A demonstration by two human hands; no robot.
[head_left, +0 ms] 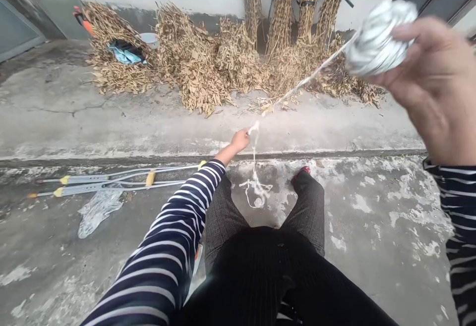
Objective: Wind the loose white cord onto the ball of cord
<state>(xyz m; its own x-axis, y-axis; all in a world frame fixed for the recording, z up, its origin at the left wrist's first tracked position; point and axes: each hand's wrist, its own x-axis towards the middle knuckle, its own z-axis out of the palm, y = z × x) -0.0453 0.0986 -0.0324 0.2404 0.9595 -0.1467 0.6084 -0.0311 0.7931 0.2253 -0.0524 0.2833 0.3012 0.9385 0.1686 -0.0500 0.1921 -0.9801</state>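
My right hand point(435, 76) is raised at the upper right, its fingers wrapped round a ball of white cord point(383, 38). From the ball a taut white strand point(310, 77) slants down to the left. Low in the middle, my left hand point(240, 140) is closed on the cord, a short white end showing at its fingertips. Below that hand the cord hangs down and lies in a loose tangle point(258, 192) on the concrete between my feet. The right hand is slightly blurred.
Crutches point(122, 180) and a crumpled clear plastic bag point(101, 209) lie on the ground at the left. Along a low concrete step point(122, 133) rest heaps of dry stalks point(201, 63); tied stalk bundles point(280, 9) lean on the wall. Blue and black cloth point(128, 54) lies on one heap.
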